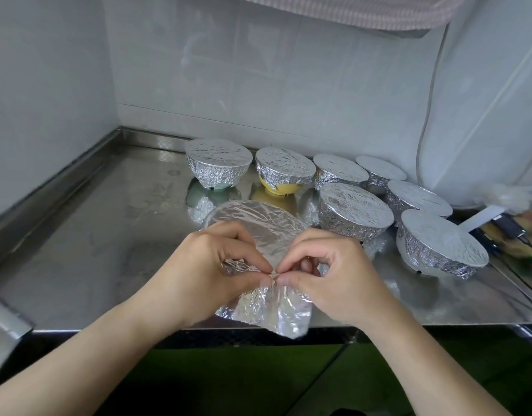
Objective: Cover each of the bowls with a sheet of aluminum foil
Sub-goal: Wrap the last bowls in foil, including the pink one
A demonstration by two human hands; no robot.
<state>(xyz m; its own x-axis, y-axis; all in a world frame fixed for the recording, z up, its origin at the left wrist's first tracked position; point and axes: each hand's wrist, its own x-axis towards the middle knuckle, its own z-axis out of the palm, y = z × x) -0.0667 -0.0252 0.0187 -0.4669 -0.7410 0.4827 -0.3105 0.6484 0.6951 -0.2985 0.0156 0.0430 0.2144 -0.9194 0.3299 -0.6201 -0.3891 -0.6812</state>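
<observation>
Left hand (225, 265): pinches a foil (255, 217) fold at lower centre — gathering slack.
Right hand (327, 271): pinches the same fold, probably to tighten it.
Bowl: hidden under foil, near counter (93, 235) edge.
Covered bowls (354, 213): upper right — likely parked clear.

Crinkled, shiny aluminum foil (252, 223) lies over bowls on a glossy, reflective steel counter (93, 250).

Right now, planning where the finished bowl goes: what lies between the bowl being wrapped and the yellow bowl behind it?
Only bare steel counter showing reflections, in the head view, between the foil-topped bowl and the yellow bowl.
</observation>
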